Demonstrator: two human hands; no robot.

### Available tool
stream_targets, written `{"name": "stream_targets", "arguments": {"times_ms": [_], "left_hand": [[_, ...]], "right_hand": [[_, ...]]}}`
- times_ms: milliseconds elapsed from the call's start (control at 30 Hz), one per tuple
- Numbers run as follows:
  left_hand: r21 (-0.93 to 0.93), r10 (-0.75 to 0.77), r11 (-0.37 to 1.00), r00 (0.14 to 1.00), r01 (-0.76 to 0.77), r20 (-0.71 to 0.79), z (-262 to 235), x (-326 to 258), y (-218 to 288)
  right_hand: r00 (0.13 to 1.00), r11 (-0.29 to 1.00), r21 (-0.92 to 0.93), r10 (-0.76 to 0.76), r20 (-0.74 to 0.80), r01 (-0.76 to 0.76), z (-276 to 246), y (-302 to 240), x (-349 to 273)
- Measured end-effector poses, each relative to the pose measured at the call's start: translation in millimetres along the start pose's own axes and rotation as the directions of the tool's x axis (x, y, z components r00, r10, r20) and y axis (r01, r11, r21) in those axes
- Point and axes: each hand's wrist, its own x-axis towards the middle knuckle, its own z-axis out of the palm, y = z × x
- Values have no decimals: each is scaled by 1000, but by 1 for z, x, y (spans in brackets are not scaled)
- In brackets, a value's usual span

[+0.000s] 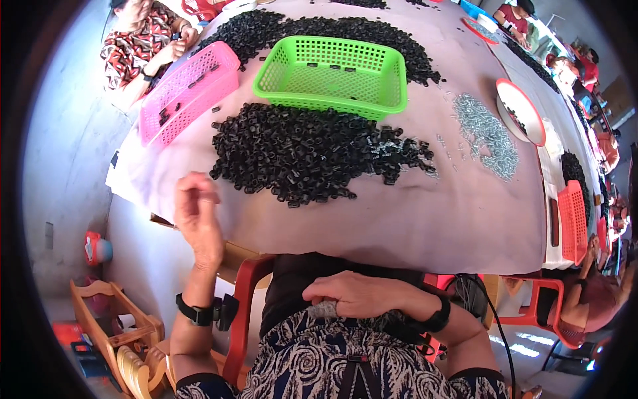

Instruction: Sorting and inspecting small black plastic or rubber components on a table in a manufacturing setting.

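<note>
My left hand is raised at the table's near left edge, fingers curled loosely together, and I cannot see anything in it. My right hand rests on my lap against my patterned clothing, fingers bent, below the table edge. A large heap of small black plastic parts lies on the cloth-covered table just beyond my left hand. Behind the heap stands a green mesh basket holding a few black parts. A pile of small silvery metal pieces lies to the right.
A pink basket sits at the far left in front of another seated person. A second black heap lies behind the green basket. A red-rimmed round tray and an orange basket stand right. Red chairs flank me.
</note>
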Motion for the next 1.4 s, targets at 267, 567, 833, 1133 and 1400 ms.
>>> {"name": "stream_targets", "arguments": {"times_ms": [267, 567, 833, 1133, 1400], "left_hand": [[-16, 56, 997, 624, -69, 780, 83, -23, 39], [-102, 217, 967, 542, -234, 812, 161, -36, 42], [5, 173, 893, 354, -450, 919, 177, -70, 13], [-53, 162, 933, 286, -355, 944, 174, -54, 19], [-121, 224, 951, 363, -285, 904, 197, -53, 28]], "right_hand": [[766, 985, 80, -68, -639, 154, -47, -16, -41], [179, 998, -33, -24, -984, -48, -123, 55, -112], [382, 868, -329, -180, -906, -371, -106, 63, -105], [433, 724, -481, -275, -858, -494, -93, 69, -105], [248, 857, -290, -198, -948, -426, -130, 52, -101]]}}
